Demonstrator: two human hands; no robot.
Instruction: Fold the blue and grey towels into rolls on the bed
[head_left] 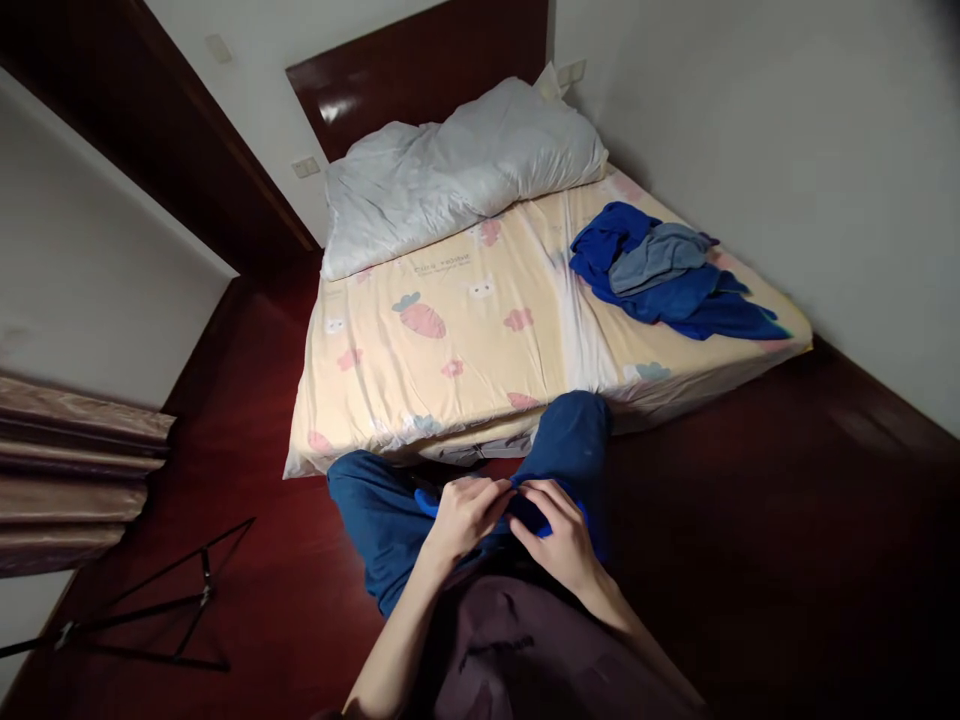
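A bright blue cloth [532,515] lies in the lap, partly covered by both hands; its full shape is hidden, so I cannot tell if it is a garment. Its upper edge is pinched between the fingertips of my left hand [466,512]. Close beside it, almost touching, my right hand [556,528] curls its fingers over the same edge, with the thumb held lower against the cloth. Both hands are above the legs in blue trousers [571,435], between the knees.
Just beyond the knees stands a bed with a patterned yellow sheet [480,330]. A white quilt [465,165] is bunched near the headboard [420,70]. Crumpled blue and grey clothes [667,275] lie on its right side. A black tripod [142,605] and a curtain [75,470] are at left.
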